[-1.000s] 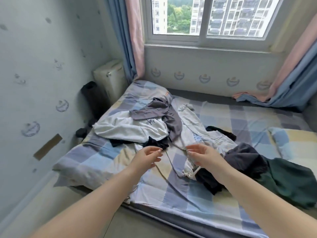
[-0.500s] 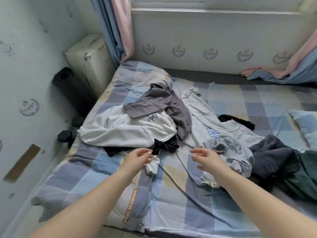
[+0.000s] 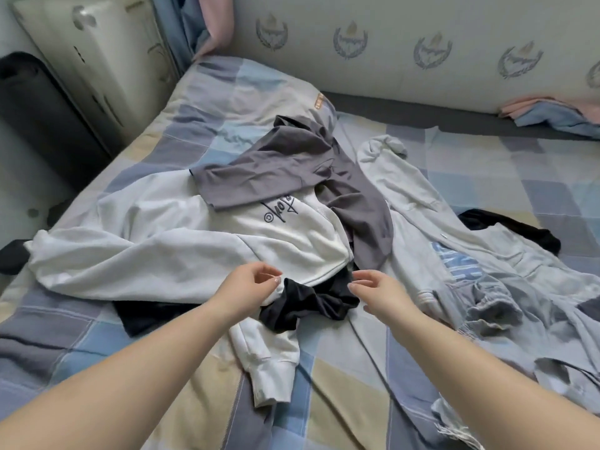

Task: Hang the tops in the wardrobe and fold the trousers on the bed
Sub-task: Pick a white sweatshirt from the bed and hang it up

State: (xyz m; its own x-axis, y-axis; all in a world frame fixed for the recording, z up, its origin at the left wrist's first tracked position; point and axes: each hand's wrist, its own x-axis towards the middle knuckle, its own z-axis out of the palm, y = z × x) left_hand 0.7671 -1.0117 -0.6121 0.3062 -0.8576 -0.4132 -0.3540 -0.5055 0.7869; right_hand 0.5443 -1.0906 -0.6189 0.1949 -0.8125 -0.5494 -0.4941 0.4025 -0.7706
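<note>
Head view looks down on the bed (image 3: 81,339), its checked cover carrying a loose heap of clothes that awaits sorting. Largest in the heap is the white sweatshirt (image 3: 181,251), spread wide across the left half with one sleeve trailing toward the near edge; lying flat and on top, it looks like the easiest top to lift for the wardrobe, which is not in sight. To its right sprawls a pale grey hoodie (image 3: 422,203) with blue lettering, reaching from the wall side down to the right edge. A dark grey garment (image 3: 276,170) is draped over the sweatshirt's upper part, partly covering its embroidered script. A black garment (image 3: 308,303) pokes out from under the sweatshirt's hem, bunched between the two hands; whether it is a top or trousers I cannot tell. A second black piece (image 3: 513,225) shows beyond the hoodie.

The left hand (image 3: 250,290) hovers at the sweatshirt's hem with fingers loosely curled and thumb near the fingertips, holding nothing that I can see. The right hand (image 3: 380,293) is relaxed and spread, just above the black cloth, also empty. Both seem poised to take the sweatshirt by its lower edge, a two-handed hold that would keep so wide a piece from dragging its neighbours along.
</note>
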